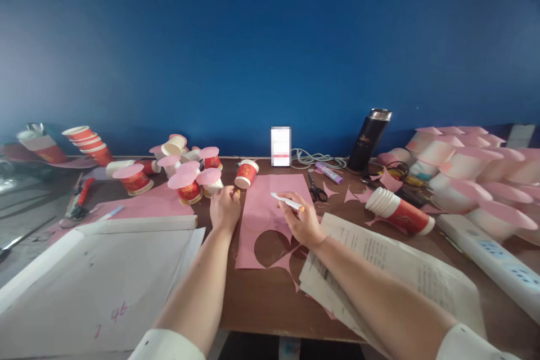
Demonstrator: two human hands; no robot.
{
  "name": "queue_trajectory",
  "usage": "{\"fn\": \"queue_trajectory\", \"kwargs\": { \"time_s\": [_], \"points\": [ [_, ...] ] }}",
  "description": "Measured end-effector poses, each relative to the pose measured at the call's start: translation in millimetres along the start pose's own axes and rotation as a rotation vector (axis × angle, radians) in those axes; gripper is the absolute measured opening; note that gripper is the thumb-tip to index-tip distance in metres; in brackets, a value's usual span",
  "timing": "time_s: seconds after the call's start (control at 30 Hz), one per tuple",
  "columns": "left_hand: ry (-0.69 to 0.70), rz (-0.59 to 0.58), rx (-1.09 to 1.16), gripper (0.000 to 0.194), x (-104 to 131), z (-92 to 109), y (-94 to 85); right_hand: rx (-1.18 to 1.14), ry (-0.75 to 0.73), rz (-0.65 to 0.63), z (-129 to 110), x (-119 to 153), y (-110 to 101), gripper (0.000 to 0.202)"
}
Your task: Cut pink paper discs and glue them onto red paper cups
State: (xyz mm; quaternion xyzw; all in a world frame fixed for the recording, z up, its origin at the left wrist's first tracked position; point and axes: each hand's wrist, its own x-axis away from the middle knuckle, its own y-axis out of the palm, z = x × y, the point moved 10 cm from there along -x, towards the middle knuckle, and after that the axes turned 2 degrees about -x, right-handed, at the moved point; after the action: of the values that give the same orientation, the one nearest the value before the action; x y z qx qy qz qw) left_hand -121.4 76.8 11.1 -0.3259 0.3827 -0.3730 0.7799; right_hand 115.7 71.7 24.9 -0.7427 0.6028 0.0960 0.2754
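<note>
My right hand (301,226) grips a white marker (290,201) with an orange end, over a pink sheet of paper (278,185). A large round hole is cut from the sheet's lower part, and a faint circle outline shows above it. My left hand (225,211) rests left of the sheet, fingers curled; a small orange bit shows at its fingertips, too small to name. Just beyond that hand a red and white paper cup (246,173) lies tilted. Several red paper cups topped with pink discs (184,181) stand to its left.
Scissors (317,188), a purple glue stick (329,172) and a black flask (369,140) stand or lie at back right. Stacked cups (400,211), printed paper (379,270), a power strip (489,253) and many disc-topped cups are rightward. A white board (105,287) lies left.
</note>
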Motion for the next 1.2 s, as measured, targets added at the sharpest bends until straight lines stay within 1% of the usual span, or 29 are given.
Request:
{"fn": "queue_trajectory", "kwargs": {
  "time_s": [0.1,0.2,0.27,0.33,0.43,0.5,0.53,0.6,0.63,0.67,0.7,0.73,0.77,0.83,0.9,0.93,0.97,1.0,1.03,1.13,1.2],
  "points": [
    [-0.038,-0.071,-0.067,0.032,1,2,4.9,0.005,-0.003,0.005,1,0,0,0.028],
    [-0.032,-0.129,-0.213,0.035,1,7,9.1,0.027,-0.017,0.0,-1,0,1,0.027],
    [-0.012,-0.164,-0.301,0.032,-2,10,13.1,0.023,-0.022,-0.011,-1,0,2,0.027],
    [0.017,-0.191,-0.341,0.031,-7,13,16.6,0.007,-0.02,-0.016,-2,0,2,0.027],
    [0.107,-0.233,-0.368,0.028,-17,25,16.8,0.005,-0.023,-0.008,-2,0,0,0.026],
    [0.177,-0.253,-0.379,0.021,-22,36,8.1,0.023,-0.017,0.001,-1,0,-1,0.026],
    [0.202,-0.247,-0.381,0.019,-24,40,-0.7,0.035,-0.008,0.003,0,0,-2,0.026],
    [0.271,-0.215,-0.358,0.018,-23,44,-23.0,0.05,0.011,-0.003,3,0,-2,0.026],
    [0.364,-0.175,-0.297,0.019,-18,47,-36.5,0.056,0.017,-0.009,4,0,-2,0.027],
    [0.448,-0.158,-0.224,0.02,-9,46,-48.0,0.062,0.017,-0.013,4,0,-2,0.027],
    [0.507,-0.154,-0.154,0.022,1,37,-57.5,0.066,0.012,-0.012,4,0,-2,0.026],
    [0.538,-0.151,-0.087,0.022,12,23,-65.5,0.068,0.006,-0.008,4,0,-2,0.026],
    [0.528,-0.149,-0.047,0.022,21,2,-71.0,0.067,0.0,-0.004,3,0,-2,0.025],
    [0.462,-0.184,-0.041,0.023,38,-48,-71.0,0.048,-0.012,-0.001,0,0,-1,0.024],
    [0.339,-0.145,-0.044,0.024,49,-96,-72.9,0.013,-0.02,-0.004,-3,1,0,0.025],
    [0.283,-0.121,-0.039,0.024,53,-114,-73.1,-0.004,-0.024,-0.005,-4,1,1,0.025],
    [0.245,-0.079,-0.021,0.024,57,-125,-74.7,-0.02,-0.028,-0.005,-5,1,1,0.026],
    [0.23,-0.032,0.001,0.023,60,-130,-76.2,-0.034,-0.029,-0.002,-5,1,1,0.026],
    [0.233,-0.027,0.014,0.023,63,-129,-73.0,-0.046,-0.029,0.006,-5,1,0,0.026],
    [0.219,-0.014,0.002,0.024,71,-116,-61.3,-0.06,-0.02,0.046,-1,0,-5,0.027],
    [0.235,-0.037,-0.004,0.023,77,-104,-52.6,-0.055,-0.013,0.068,2,0,-8,0.027]
  ]
}}
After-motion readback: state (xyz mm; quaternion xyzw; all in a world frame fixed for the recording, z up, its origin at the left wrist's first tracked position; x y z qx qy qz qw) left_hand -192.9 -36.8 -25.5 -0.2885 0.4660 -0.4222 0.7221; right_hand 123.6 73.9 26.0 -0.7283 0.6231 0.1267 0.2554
